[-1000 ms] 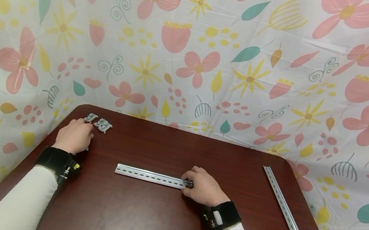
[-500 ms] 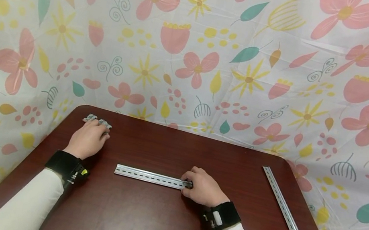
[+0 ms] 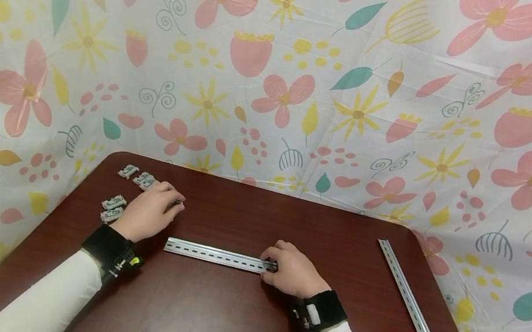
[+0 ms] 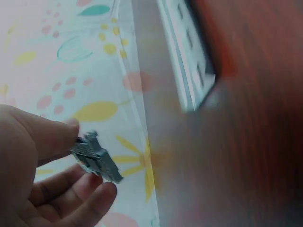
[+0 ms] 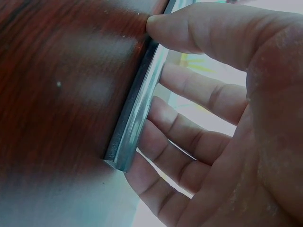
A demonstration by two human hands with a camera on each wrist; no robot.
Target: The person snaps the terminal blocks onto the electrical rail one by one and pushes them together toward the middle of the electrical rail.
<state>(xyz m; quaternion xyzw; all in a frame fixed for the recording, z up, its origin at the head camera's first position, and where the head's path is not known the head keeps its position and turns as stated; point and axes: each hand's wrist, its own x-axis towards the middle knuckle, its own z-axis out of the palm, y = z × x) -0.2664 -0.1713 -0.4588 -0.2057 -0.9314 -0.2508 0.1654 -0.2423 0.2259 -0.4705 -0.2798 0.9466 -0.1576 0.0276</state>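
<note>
My left hand (image 3: 151, 211) pinches a small grey DIN-rail terminal block (image 4: 97, 158) between thumb and fingers, over the left part of the table. In the head view the fingers mostly hide that block. A slotted metal DIN rail (image 3: 214, 254) lies across the middle of the table. At its right end my right hand (image 3: 296, 271) grips it, thumb on one long edge and fingers along the other, as the right wrist view shows of the rail (image 5: 132, 118). The left wrist view catches the rail's far end (image 4: 189, 71) ahead of the held block.
Several more terminal blocks lie at the table's left: one (image 3: 128, 171) and a cluster (image 3: 144, 179) at the back corner, plus a pair (image 3: 113, 203) beside my left wrist. A second DIN rail (image 3: 410, 301) lies slanted at the right. A flowered curtain (image 3: 281, 74) stands behind the table.
My left hand has moved right from the back-left corner, carrying a terminal block toward the rail and uncovering the pair of blocks beside it. The right hand and rail stay put.
</note>
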